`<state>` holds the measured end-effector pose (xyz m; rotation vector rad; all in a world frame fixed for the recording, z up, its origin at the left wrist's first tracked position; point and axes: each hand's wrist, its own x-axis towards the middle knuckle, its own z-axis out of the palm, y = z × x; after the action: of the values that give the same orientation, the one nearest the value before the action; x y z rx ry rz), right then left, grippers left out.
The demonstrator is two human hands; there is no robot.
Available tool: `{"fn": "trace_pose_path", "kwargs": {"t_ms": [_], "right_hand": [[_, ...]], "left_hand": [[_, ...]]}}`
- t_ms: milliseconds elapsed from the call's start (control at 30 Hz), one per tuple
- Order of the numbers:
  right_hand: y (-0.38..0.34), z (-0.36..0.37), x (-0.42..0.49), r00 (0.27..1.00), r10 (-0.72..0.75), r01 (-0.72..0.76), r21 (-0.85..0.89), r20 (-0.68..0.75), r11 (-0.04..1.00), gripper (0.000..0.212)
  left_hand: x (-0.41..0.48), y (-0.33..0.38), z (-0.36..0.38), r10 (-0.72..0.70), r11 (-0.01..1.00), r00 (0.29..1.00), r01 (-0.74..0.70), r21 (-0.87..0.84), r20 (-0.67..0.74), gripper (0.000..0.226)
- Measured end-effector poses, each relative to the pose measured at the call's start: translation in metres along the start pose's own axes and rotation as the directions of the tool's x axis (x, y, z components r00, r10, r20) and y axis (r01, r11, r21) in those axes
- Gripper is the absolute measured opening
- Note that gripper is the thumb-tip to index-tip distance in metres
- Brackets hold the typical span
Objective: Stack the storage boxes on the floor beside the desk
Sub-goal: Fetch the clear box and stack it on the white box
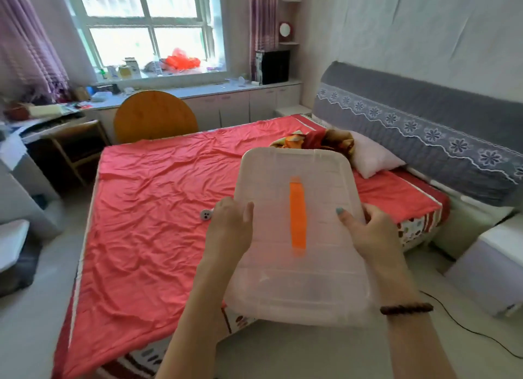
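I hold a translucent white storage box (319,271) with an orange handle strip on its lid in front of me, above the near corner of the bed. My left hand (230,231) grips its left edge and my right hand (373,234) grips its right edge, thumb on the lid. The box is tilted, lid facing me. The desk (42,127) stands at the far left, cluttered on top. No other storage box is clearly in view.
A bed with a red sheet (158,209) fills the middle; a small grey object (206,215) lies on it. A round wooden tabletop (154,115) leans at its far side. A white cabinet (492,265) stands at right, a black cable (467,327) on the floor.
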<state>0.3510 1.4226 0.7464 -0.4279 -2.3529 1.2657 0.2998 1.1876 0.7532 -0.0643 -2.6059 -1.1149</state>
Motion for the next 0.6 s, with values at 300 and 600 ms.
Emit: {"fn": "trace_pose_path", "kwargs": {"t_ms": [300,600], "right_hand": [[-0.04,0.068,-0.028,0.969,-0.146,0.139,0.047,0.201,0.989,0.039],[-0.098,0.136,-0.069,0.908,-0.295,0.272,0.117,0.298,0.955,0.03]], "left_hand": [[-0.037,-0.063,-0.071,-0.233,0.968,0.954,0.246,0.046,-0.189,0.036],[-0.068,-0.122,-0.149,-0.328,0.937,0.893,0.35,0.019,-0.308,0.032]]}}
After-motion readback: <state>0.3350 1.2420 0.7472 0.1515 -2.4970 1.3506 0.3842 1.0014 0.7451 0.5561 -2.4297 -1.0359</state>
